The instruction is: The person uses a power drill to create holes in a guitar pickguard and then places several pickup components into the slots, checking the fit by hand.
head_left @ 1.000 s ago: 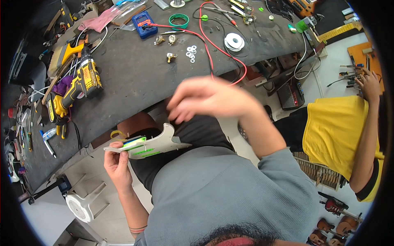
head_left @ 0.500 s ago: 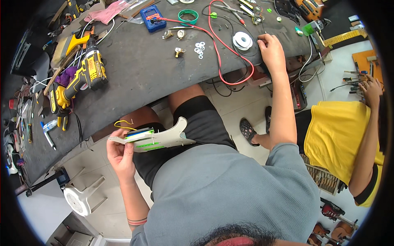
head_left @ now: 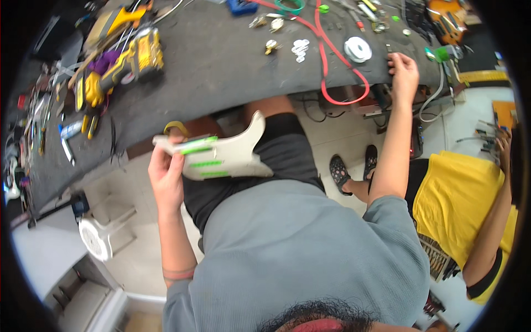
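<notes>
My left hand [head_left: 167,174] grips one end of a white guitar pickguard [head_left: 240,157], thumb on its near face. It is tilted over my lap, with bright green pickup covers [head_left: 206,164] showing through it and a yellow wire [head_left: 176,127] rising behind. My right hand [head_left: 405,77] rests at the bench's right side, fingers curled together; what they hold, if anything, is too small to name. Beside it lie a white spool [head_left: 358,50] and a red cable [head_left: 325,72]. Farther left are several pale washers [head_left: 300,50] and a brass-coloured metal part [head_left: 271,46].
A yellow cordless drill [head_left: 124,69] lies on the dark workbench [head_left: 210,72] at left, among tools. A guitar body [head_left: 446,19] sits at the far right. A person in a yellow top [head_left: 453,193] works on my right. A white stool [head_left: 99,238] stands at lower left.
The view has shifted, so the bench items sit higher and farther right. The pickguard has tipped to show more of its green-fitted face. My right hand stays near the spool, fingers still curled.
</notes>
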Demonstrator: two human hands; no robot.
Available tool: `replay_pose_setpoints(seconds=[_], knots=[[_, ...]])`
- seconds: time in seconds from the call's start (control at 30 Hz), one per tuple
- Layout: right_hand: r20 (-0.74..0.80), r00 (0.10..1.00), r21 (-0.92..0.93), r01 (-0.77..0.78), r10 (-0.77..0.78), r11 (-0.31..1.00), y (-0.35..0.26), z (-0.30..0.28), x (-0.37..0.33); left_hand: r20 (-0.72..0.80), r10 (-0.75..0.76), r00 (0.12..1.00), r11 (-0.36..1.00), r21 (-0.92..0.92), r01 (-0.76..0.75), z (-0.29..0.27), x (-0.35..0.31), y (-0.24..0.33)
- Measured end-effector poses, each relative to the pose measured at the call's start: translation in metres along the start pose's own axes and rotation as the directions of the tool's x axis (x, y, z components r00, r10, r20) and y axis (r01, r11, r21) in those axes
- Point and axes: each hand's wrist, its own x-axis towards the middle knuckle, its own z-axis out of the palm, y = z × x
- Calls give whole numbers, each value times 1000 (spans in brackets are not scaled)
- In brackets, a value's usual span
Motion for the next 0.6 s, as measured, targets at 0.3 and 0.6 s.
replay_pose_setpoints(seconds=[0.3, 0.6], knots=[[-30, 992, -62, 116, -118, 991, 17, 5, -1, -12, 34, 999, 997, 74, -33, 20, 31, 14], [-75, 989, 575, -64, 131, 815, 0, -10, -17, -54, 110, 992, 994, 34, -108, 23, 33, -2]])
